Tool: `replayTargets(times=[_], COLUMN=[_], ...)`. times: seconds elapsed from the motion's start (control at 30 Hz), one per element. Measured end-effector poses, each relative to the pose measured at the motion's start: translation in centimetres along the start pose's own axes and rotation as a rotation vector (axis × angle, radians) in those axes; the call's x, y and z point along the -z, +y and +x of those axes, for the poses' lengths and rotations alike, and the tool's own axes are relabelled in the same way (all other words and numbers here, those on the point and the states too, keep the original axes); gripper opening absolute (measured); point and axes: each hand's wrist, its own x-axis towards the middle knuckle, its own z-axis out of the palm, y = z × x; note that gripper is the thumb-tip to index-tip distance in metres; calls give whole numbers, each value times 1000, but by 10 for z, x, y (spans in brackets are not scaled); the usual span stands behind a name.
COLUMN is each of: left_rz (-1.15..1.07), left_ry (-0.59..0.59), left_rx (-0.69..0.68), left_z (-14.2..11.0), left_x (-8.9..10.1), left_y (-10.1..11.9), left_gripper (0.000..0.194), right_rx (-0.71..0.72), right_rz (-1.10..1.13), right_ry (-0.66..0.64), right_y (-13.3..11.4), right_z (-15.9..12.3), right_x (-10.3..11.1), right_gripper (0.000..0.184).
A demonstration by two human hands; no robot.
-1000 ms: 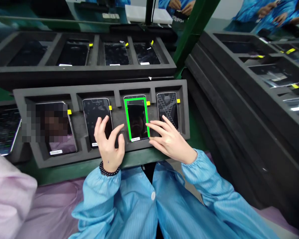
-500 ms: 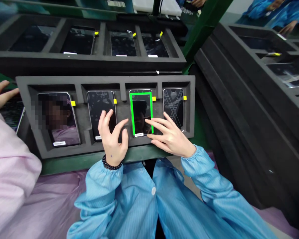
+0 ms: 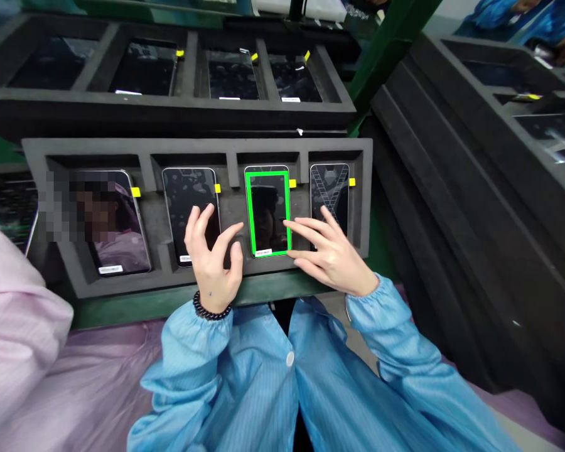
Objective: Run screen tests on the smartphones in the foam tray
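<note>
In front of me lies a dark grey foam tray (image 3: 188, 149) with phones set in its compartments. Fingers spread, my left hand (image 3: 213, 260) hovers over the lower right part of a dark-screened phone (image 3: 183, 194); it holds nothing. My right hand (image 3: 332, 254) has its fingers stretched out, the tips at the right edge of a phone with a green frame on its screen (image 3: 266, 210). Whether they touch the glass I cannot tell. Part of that hand covers the phone with a crossed grid pattern (image 3: 329, 185). A larger dark phone (image 3: 117, 220) reflects a person at the left.
Another foam tray (image 3: 169, 103) with phones stands behind mine. Stacked black trays (image 3: 433, 157) rise on the right beside a green post (image 3: 388, 50). A co-worker's pink sleeve (image 3: 19, 314) is close on my left, near a phone with a lit pattern (image 3: 12, 210).
My right hand has shifted slightly right, off the middle of the green-framed screen. The bottom of the green frame now shows. My left hand stays put; the co-worker's hand has left the view.
</note>
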Motion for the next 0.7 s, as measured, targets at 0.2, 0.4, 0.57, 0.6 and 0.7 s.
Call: replayTargets(times=[0.2,0.4,0.57,0.6,0.7], left_rz=[3,15,19,12,0], left_ry=[-3,-13,-16,-12,-7], left_rx=[12,26,34,30,24], left_z=[1,1,1,1,1], left_x=[1,1,1,1,1], left_y=[1,1,1,1,1], left_gripper=[29,30,29,29,28], right_rx=[-10,-5,101,106,113], right_rz=[31,52,20,6,1], right_ry=[54,64,-43,-63,-67], right_y=[5,-6,-23,-25,-27], right_z=[-5,6,23,26,30], right_x=[7,0,-21,-25,-27], right_gripper=[27,25,30,32,34])
